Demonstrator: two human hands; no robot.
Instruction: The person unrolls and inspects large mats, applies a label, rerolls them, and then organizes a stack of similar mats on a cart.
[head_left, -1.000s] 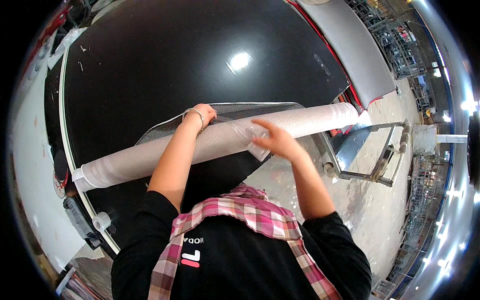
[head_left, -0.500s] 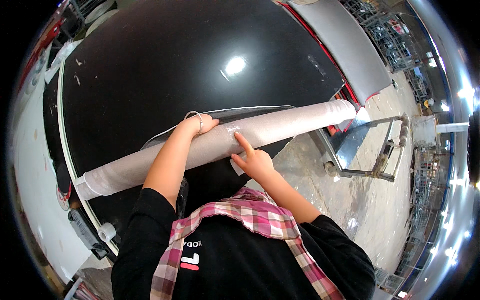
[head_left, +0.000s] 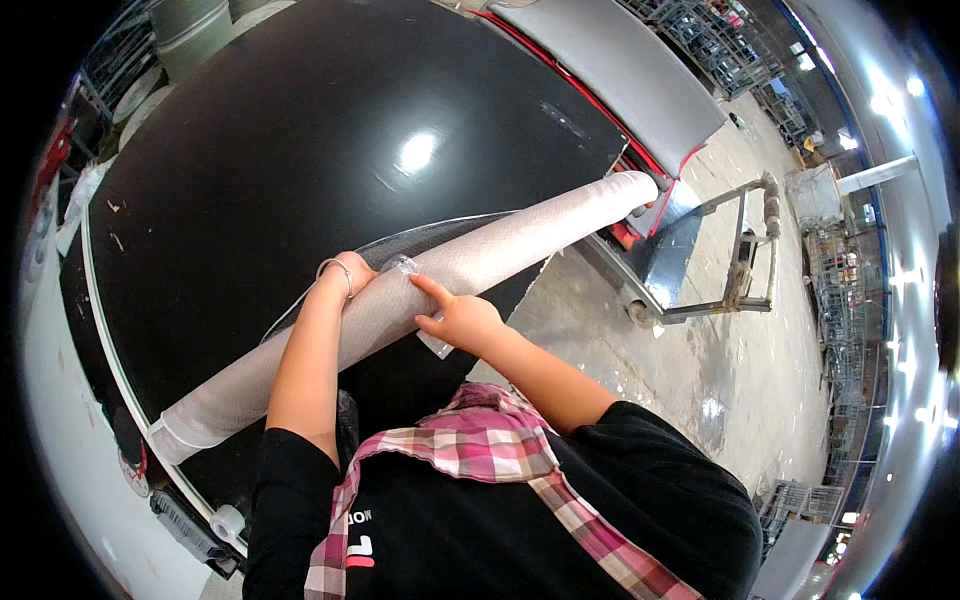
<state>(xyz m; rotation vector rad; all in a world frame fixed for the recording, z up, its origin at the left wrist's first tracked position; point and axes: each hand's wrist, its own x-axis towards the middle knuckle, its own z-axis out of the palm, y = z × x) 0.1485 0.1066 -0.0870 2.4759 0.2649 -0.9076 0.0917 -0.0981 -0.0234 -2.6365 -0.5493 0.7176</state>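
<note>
A long roll of whitish mesh [head_left: 500,250] lies aslant near the black table's front edge, its right end higher in view. A loose dark mesh edge shows behind it. My left hand [head_left: 350,272], with a bangle at the wrist, grips the roll's far side; some fingertips are hidden. Clear tape [head_left: 403,266] crosses the roll's middle, and a clear strip [head_left: 434,343] hangs at the near side. My right hand [head_left: 466,322] presses the tape with its outstretched index finger, thumb apart near the strip, other fingers curled.
The black table [head_left: 260,150] spreads beyond the roll. At the far right, a grey sheet [head_left: 620,70] lies on red-edged layers. A metal trolley [head_left: 735,285] stands on the floor to the right. A small white roll [head_left: 228,522] sits at the left edge.
The view has shifted, and the roll and both hands appear farther left. The roll slants more steeply. The clear tape stands out more beside my right index finger.
</note>
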